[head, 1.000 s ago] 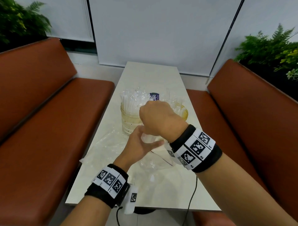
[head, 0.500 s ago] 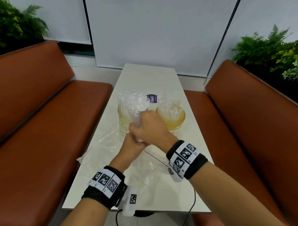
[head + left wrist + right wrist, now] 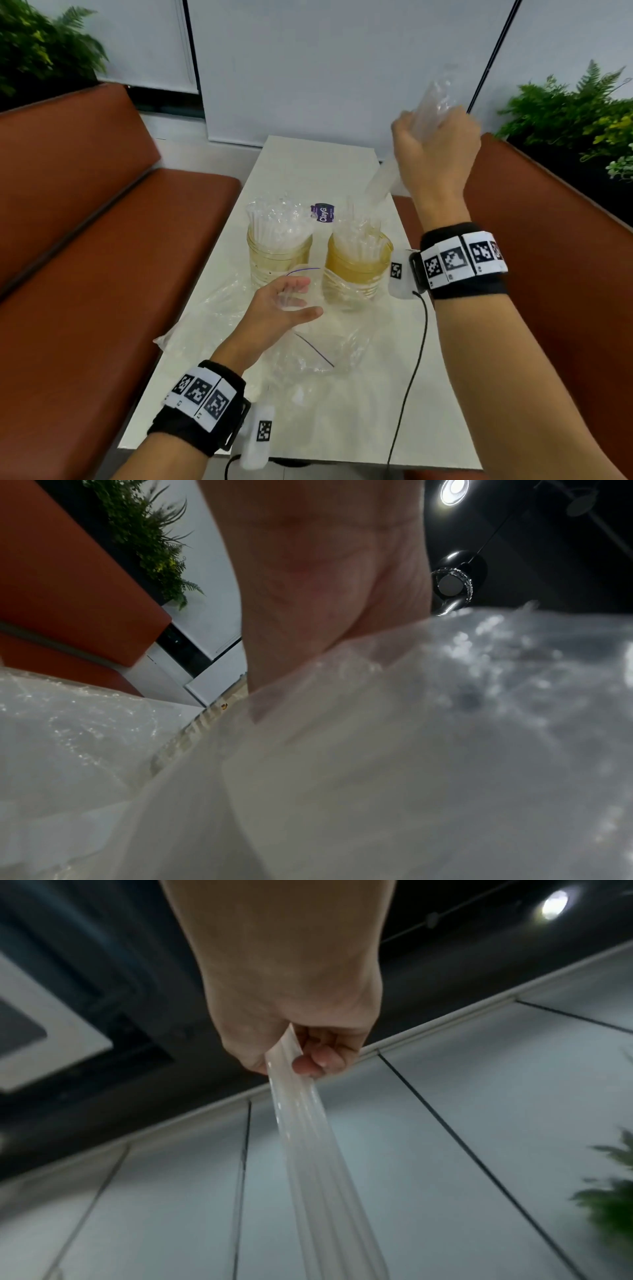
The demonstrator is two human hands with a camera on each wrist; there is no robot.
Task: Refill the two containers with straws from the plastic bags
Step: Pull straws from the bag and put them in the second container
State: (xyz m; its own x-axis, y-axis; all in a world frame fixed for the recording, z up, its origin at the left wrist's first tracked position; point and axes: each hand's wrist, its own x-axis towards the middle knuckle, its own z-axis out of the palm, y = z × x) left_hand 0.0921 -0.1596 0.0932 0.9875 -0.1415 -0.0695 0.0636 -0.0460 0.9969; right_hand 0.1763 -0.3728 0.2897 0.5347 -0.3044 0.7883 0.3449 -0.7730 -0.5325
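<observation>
Right hand [image 3: 436, 154] raised above the right jar [image 3: 356, 267], fist closed round a bundle of straws [image 3: 301, 1123] — lower ends angle toward that jar. Left hand [image 3: 277, 308] low, fingers curled on the clear bag's [image 3: 322, 342] mouth. Both jars on the table [image 3: 308, 164], left jar [image 3: 277, 253] packed full.

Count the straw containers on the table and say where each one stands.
2. The left container stands mid-table, packed with straws. The right container stands beside it, amber-tinted, under the raised right hand. A plastic bag partly covers their bases; none looks hidden.
</observation>
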